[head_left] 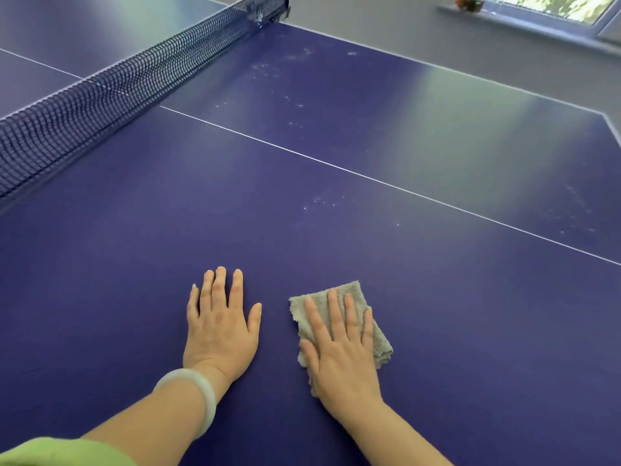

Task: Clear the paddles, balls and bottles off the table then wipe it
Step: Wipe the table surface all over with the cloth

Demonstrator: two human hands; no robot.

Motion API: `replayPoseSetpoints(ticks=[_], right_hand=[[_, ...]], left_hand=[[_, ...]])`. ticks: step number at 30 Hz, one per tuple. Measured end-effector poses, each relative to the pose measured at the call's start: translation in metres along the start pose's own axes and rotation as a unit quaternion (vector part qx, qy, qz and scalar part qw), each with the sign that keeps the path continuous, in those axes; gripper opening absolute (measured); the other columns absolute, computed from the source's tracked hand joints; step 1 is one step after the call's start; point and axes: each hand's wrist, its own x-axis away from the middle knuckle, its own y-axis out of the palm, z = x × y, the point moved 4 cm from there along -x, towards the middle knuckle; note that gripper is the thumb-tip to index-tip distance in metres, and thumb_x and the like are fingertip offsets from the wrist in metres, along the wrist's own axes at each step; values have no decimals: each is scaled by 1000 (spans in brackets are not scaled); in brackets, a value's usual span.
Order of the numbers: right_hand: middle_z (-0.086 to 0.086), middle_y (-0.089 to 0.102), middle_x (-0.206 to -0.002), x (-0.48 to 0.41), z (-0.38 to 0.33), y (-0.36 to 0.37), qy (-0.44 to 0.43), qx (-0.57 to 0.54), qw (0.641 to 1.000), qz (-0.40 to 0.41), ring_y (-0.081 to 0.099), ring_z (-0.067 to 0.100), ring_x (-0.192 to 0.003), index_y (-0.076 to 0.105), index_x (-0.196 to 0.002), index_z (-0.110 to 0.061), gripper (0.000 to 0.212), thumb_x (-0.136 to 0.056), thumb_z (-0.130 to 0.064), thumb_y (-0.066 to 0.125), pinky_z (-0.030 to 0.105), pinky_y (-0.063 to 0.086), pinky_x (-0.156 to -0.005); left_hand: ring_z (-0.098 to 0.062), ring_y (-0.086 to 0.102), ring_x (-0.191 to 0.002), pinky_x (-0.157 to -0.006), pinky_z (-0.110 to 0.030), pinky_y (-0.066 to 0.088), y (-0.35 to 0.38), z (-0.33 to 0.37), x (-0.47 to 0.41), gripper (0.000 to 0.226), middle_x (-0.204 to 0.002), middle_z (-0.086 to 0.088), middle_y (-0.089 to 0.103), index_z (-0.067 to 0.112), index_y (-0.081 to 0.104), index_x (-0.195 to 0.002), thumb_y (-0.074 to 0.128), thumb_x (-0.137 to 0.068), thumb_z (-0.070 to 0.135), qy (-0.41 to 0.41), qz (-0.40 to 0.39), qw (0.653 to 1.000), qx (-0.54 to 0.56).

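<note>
Nearest to us, our green sleeve (60, 452) is showing at the near left corner, and both bare forearms are reaching out over the table (336, 129). Its blue top is filling nearly the whole view. No paddles, balls or bottles are showing on this half, so we are judging the clearing done and the wiping under way. Its net (117, 85) is running along the far left.

Our left hand (220, 327) is lying flat on the bare surface, fingers straight and slightly spread, holding nothing. We are probably using it as a prop while leaning in. Just to its right, not touching it, our right hand (339, 351) is pressing flat on the folded grey cloth (381, 344). Its fingers are lying straight and spread rather than curling round the cloth, so the palm is pushing the whole pad against the top.

That cloth is lying on the near part of the table, well short of the white centre line (369, 178). A pale bangle (198, 395) is sitting on our left wrist. Pale specks (319, 200) are showing farther out, likely waiting to be wiped.
</note>
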Motion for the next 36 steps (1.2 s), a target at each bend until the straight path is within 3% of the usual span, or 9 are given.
replayPoseSetpoints(ticks=[2,7,10,12,17,19,25,32,36], right_hand=[[4,15,-162,-1,45,-2,-21,20,1000,-2,9,29,-150,16,-155,-33,59,-98,-47,21,55,8,-116],[2,-1,-165,-55,201,-24,344,-34,938,6,-3,27,-151,3,-156,-34,58,-102,-48,19,55,-3,-118],[4,-5,-164,-109,212,-35,417,-83,905,-1,-5,30,-150,7,-156,-30,58,-103,-49,20,57,-7,-117],[4,-8,-164,-148,182,-33,353,-77,932,-33,-9,30,-150,4,-156,-30,57,-104,-47,19,56,-9,-117],[-6,-11,-163,-161,91,-13,17,-39,997,-72,-14,21,-150,-1,-155,-37,56,-104,-43,21,46,-14,-116],[-4,-7,-164,-150,119,-16,43,-27,998,-47,-10,20,-150,2,-155,-36,58,-103,-44,27,46,-10,-117],[5,-1,-164,-202,187,-42,319,-135,938,-23,-5,27,-151,5,-156,-32,60,-103,-42,31,53,-7,-118],[3,-6,-164,-317,51,-32,214,-183,957,-72,-12,28,-150,4,-155,-36,59,-101,-54,22,55,-13,-116],[4,-12,-163,-284,-34,-10,15,-74,993,-91,-17,33,-148,3,-155,-36,60,-100,-52,24,60,-17,-112]], left_hand=[[-26,4,-150,-122,-46,3,1,-1,0,74,-162,-10,14,18,15,-156,4,-92,54,0,-3,1000,1],[-29,16,-149,-121,-49,12,1,0,0,69,-158,-13,25,15,25,-153,9,-96,52,-3,-5,1000,-5],[-29,17,-149,-121,-49,13,3,-1,-1,73,-158,-13,26,15,26,-153,8,-93,53,-3,-15,1000,-11],[-29,15,-149,-121,-48,12,3,-1,-2,74,-159,-12,24,16,24,-154,6,-93,54,-2,-16,1000,-14],[-28,15,-149,-121,-49,14,0,-1,0,74,-159,-12,25,15,25,-153,5,-92,54,-4,-22,1000,-12],[-30,22,-147,-119,-51,19,-1,-1,0,73,-156,-15,31,13,31,-151,10,-93,53,-4,-19,1000,-8],[-33,30,-144,-116,-53,25,-1,0,0,70,-151,-18,39,9,38,-147,19,-94,50,6,-18,1000,-1],[-28,24,-147,-117,-50,22,-2,0,0,70,-155,-13,33,13,33,-150,14,-95,52,0,-27,1000,-11],[-25,20,-148,-120,-48,19,-3,0,1,72,-157,-11,29,16,28,-152,10,-94,54,-6,-31,999,-16]])
